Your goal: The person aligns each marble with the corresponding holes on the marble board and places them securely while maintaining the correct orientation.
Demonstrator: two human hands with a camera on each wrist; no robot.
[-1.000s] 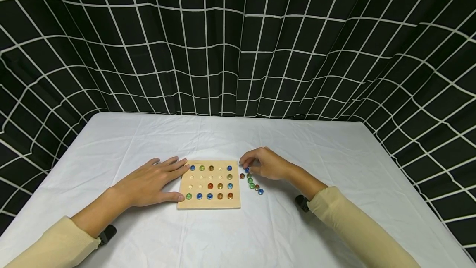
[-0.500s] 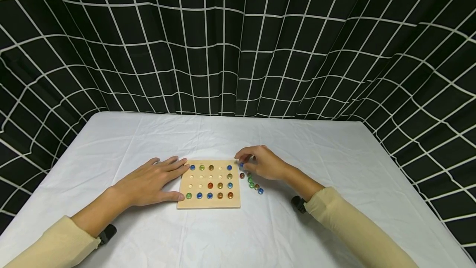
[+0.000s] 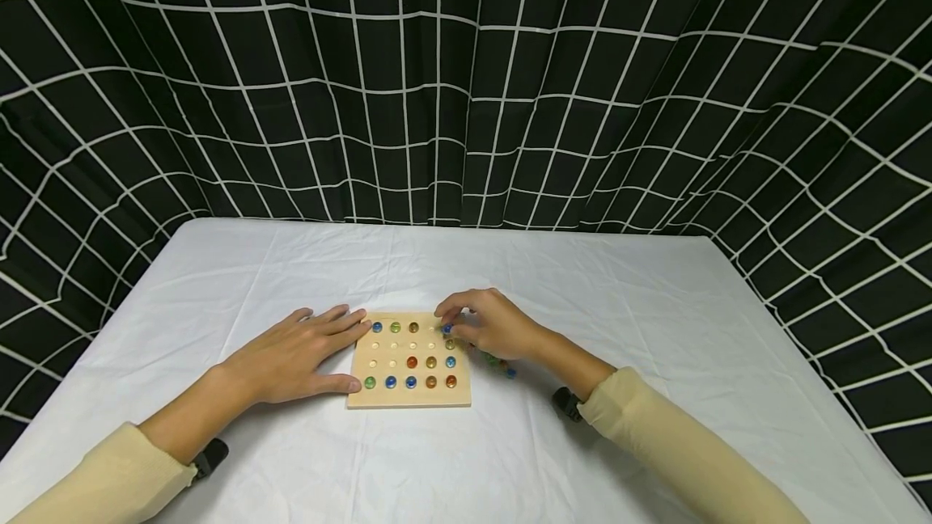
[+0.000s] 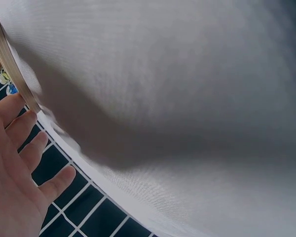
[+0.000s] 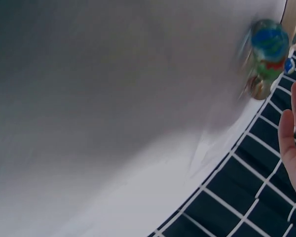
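A pale wooden board (image 3: 408, 405) with rows of shallow holes lies on the white cloth; blue, green, amber and red marbles sit in many of them. My left hand (image 3: 294, 358) lies spread at its left side, fingertips and thumb touching the board's edge. Over the upper right corner, my right hand (image 3: 502, 323) pinches a blue marble (image 3: 447, 329) between thumb and fingers. The hand and held marble overlap the corner hole. In the left wrist view, straight fingers of the left hand (image 4: 15, 163) meet the board's edge (image 4: 12, 64).
Loose marbles (image 3: 510, 373) lie on the cloth right of the board, partly hidden under my right hand. They look blurred in the right wrist view (image 5: 269, 49). A black curtain (image 3: 466, 103) with a white grid stands behind the white-covered table (image 3: 582, 281).
My right hand has carried the blue marble leftward from the loose marbles to above the board's upper right corner. The left hand and board have stayed in place.
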